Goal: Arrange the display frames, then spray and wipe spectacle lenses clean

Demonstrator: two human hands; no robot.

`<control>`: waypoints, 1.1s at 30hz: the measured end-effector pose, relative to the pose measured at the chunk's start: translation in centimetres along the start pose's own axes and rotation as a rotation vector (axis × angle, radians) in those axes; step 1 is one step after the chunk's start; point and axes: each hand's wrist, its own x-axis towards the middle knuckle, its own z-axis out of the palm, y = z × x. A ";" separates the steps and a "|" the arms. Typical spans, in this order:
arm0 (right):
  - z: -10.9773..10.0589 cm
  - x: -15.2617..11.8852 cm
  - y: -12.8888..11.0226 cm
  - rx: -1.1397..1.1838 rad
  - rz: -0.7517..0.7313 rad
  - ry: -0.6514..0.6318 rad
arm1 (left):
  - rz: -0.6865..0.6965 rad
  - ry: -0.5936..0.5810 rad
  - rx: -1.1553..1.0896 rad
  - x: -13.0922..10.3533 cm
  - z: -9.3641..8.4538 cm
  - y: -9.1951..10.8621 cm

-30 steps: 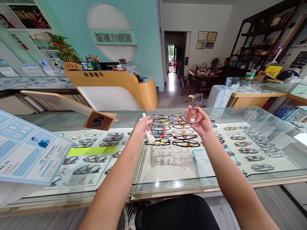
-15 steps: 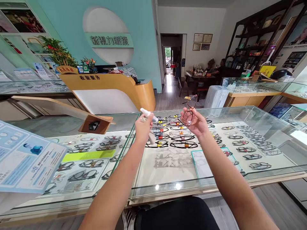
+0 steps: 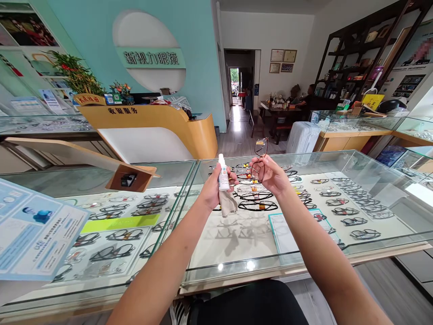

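Observation:
In my left hand (image 3: 214,186) is a small white bottle (image 3: 223,174), upright with its label showing. A grey-beige cloth (image 3: 228,204) hangs below the bottle from the same hand. My right hand (image 3: 273,175) holds a pair of thin dark-reddish glasses (image 3: 261,148) by one side, the lenses one above the other, with a yellow tag on the upper lens. Both hands are above a glass display case (image 3: 233,253), in which rows of eyeglass frames (image 3: 257,206) lie.
At the left, a wooden-framed mirror or stand (image 3: 125,177) and a blue-white leaflet (image 3: 40,230) rise over the case. Beyond are a yellow counter (image 3: 203,135), a wrapped suitcase (image 3: 302,141) and a person seated at a dark table (image 3: 287,108).
My left hand has moved right and turned, bringing the bottle from tilted to upright with the label in view. My right hand and the glasses have shifted slightly left and turned.

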 end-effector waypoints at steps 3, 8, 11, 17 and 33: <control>0.1 0.1 0.3 -0.047 0.005 -0.010 | -0.053 -0.043 -0.035 -0.5 0.1 0.4; 0.3 0.1 0.7 -0.102 0.015 -0.025 | -0.026 -0.163 -0.047 -1.0 0.2 0.6; 0.5 0.1 1.0 -0.125 0.018 -0.033 | -0.025 -0.211 -0.025 -1.1 0.2 0.9; 1.2 -0.3 1.6 -0.199 0.062 -0.084 | -0.033 -0.219 0.106 -1.0 -0.2 1.5; 2.0 -0.7 2.7 -0.416 0.116 -0.211 | 0.340 0.124 0.849 -0.6 -0.8 0.5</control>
